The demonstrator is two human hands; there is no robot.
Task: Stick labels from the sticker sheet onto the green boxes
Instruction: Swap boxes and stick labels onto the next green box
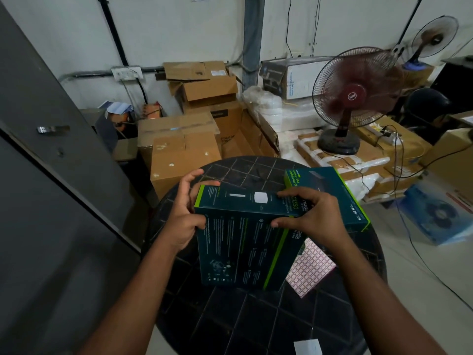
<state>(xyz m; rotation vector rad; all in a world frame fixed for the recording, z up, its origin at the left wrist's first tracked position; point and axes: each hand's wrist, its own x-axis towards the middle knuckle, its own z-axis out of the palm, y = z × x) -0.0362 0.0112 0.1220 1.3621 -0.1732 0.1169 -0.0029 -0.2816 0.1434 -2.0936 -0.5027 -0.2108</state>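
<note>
Box [245, 242] held in both hands above the middle of the round black table [256, 326], tipped so its narrow top face looks up at the camera. Left hand [184, 213] grips the left end, thumb on the near face, fingers curled over the far edge. Right hand [311, 216] clamps the right end the same way, thumb low, fingers over the top. My reading: the two-handed hold steadies the box and presents the top face, where a small white label [261, 197] already sits; whether it is pressed down fully I cannot tell.

Second box [330, 190] lies flat at the table's far right edge, just behind the right hand and touching or nearly touching the held box. Sheet [311, 267], pink grid pattern, lies on the table toward the right edge, partly hidden under the held box. White scrap [308, 348] at the near edge.

In the way: the held box covers part of the sheet, so reaching another label likely means setting the box aside first.

Around: cartons [184, 149] stacked beyond the far edge, a red fan [355, 98] on packages to the right, cables trailing on the floor, grey door [51, 175] at left.
</note>
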